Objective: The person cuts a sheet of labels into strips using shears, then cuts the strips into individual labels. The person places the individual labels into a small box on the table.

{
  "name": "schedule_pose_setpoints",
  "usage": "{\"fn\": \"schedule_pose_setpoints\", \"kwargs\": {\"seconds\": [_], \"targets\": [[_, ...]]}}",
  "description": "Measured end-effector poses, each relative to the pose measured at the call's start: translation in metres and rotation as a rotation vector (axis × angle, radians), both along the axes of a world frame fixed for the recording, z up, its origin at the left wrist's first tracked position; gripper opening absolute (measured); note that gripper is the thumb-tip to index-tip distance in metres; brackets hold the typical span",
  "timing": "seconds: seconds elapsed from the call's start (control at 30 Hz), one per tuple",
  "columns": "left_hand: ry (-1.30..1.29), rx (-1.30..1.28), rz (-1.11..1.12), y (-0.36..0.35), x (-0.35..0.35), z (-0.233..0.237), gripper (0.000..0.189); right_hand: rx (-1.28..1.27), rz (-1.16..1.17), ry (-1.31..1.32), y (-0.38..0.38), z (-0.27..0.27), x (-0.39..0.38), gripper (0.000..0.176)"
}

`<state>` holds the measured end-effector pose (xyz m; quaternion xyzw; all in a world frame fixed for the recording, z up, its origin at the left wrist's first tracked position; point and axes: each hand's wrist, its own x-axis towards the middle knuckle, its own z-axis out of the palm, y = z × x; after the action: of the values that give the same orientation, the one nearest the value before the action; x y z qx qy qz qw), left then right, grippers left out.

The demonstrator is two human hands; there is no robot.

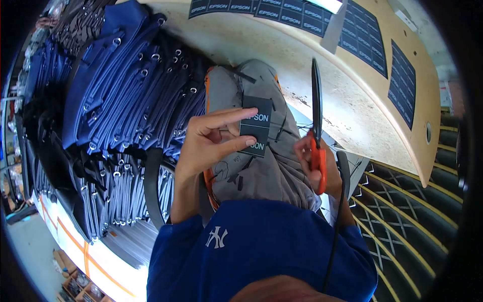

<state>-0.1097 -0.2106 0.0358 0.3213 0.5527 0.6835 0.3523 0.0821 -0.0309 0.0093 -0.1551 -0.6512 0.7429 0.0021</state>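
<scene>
My left hand [204, 143] pinches a small black label strip [256, 134] between thumb and fingers. Two white EPSON prints show on it, one above the other, partly covered by my fingertips. In my right hand [306, 156] is a pair of scissors [317, 132] with orange-red handles. Its dark blades point upward, look closed together, and stand apart from the strip, to its right. Under both hands lies a grey bag [266, 181] with orange edging, resting against my blue shirt.
A curved pale tabletop [347, 95] stands ahead and to the right, bearing several sheets of EPSON labels [365, 38]. A grey metal blade [333, 32] overhangs its edge. Stacked blue straps with metal rings [121, 85] fill the left. A yellow-edged rack [402, 216] is at lower right.
</scene>
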Motion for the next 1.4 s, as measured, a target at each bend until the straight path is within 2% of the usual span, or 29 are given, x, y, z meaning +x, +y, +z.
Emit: {"fn": "schedule_pose_setpoints", "kwargs": {"seconds": [0.03, 0.13, 0.17, 0.2, 0.27, 0.33, 0.4, 0.43, 0.57, 0.77, 0.93, 1.13, 1.4], "targets": [[0.005, 0.019, -0.026, -0.004, -0.005, 0.001, 0.049, 0.046, -0.019, -0.034, -0.003, -0.008, 0.008, 0.097], [0.121, -0.063, -0.049, -0.012, -0.013, 0.005, 0.049, 0.0, 0.169, -0.094, 0.004, -0.01, 0.027, 0.104], [0.121, -0.05, -0.053, -0.013, -0.015, 0.001, 0.05, 0.046, 0.159, -0.123, 0.0, -0.008, 0.033, 0.107], [0.112, -0.054, -0.048, -0.015, -0.017, 0.002, 0.05, 0.041, 0.165, -0.132, 0.002, -0.007, 0.035, 0.107], [0.18, -0.074, -0.121, -0.015, -0.02, 0.007, 0.05, 0.21, 0.373, -0.111, 0.011, -0.005, 0.041, 0.106], [0.167, -0.081, -0.136, -0.014, -0.018, 0.007, 0.05, 0.231, 0.423, -0.033, 0.016, -0.008, 0.038, 0.099], [0.157, -0.084, -0.155, -0.013, -0.018, 0.008, 0.05, 0.198, 0.672, -0.109, 0.023, -0.003, 0.034, 0.094], [0.184, -0.089, -0.203, -0.011, -0.018, 0.009, 0.05, 0.166, 0.573, -0.036, 0.017, -0.003, 0.033, 0.089], [0.239, -0.108, -0.327, -0.007, -0.017, 0.012, 0.051, 0.115, 0.564, -0.053, 0.017, -0.009, 0.034, 0.089], [0.238, -0.037, -0.4, -0.004, -0.017, 0.001, 0.051, 0.053, 0.587, -0.085, 0.019, -0.006, 0.029, 0.086], [0.203, -0.036, -0.413, -0.002, -0.018, 0.0, 0.052, 0.093, 0.54, 0.008, 0.017, -0.011, 0.03, 0.082], [0.157, -0.056, -0.423, -0.001, -0.019, 0.0, 0.052, 0.073, 0.611, -0.06, 0.022, -0.006, 0.026, 0.081], [0.171, -0.043, -0.443, 0.002, -0.017, -0.002, 0.052, 0.078, 0.595, -0.015, 0.02, -0.008, 0.025, 0.078]]}}
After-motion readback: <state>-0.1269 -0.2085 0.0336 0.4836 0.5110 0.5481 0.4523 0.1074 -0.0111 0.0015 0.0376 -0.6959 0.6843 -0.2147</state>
